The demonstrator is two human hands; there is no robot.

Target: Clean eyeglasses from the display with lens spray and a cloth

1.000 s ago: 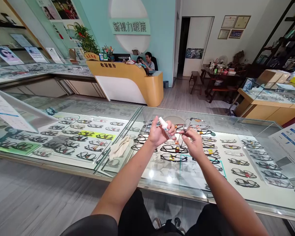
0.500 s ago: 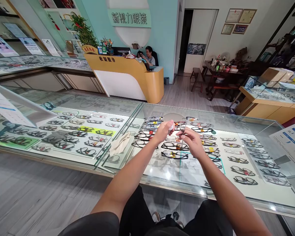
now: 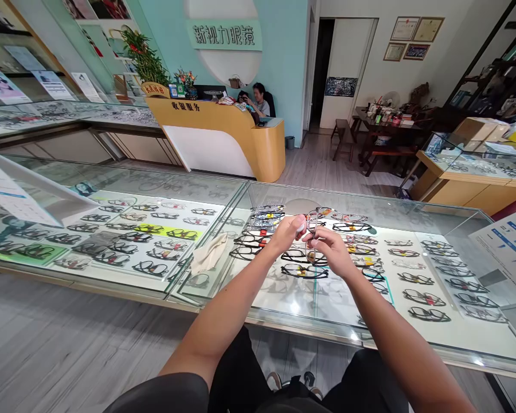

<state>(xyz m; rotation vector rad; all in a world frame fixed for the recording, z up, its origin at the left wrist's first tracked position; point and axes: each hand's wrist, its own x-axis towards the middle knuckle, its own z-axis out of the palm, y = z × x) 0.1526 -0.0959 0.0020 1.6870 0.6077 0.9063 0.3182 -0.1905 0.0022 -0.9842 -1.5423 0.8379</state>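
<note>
Left hand (image 3: 287,232) is curled shut around a small white spray bottle (image 3: 300,226) — only its white end shows past the fingers, at the thumb side. Right hand (image 3: 329,251) pinches a pair of clear-framed glasses (image 3: 312,227), fingers closed on the lower part, frame standing upright above the fingertips, just beside the bottle end. Both hands are held over the glass display counter (image 3: 370,335). A beige cloth (image 3: 208,254) lies on the glass, well left of the left fingers.
</note>
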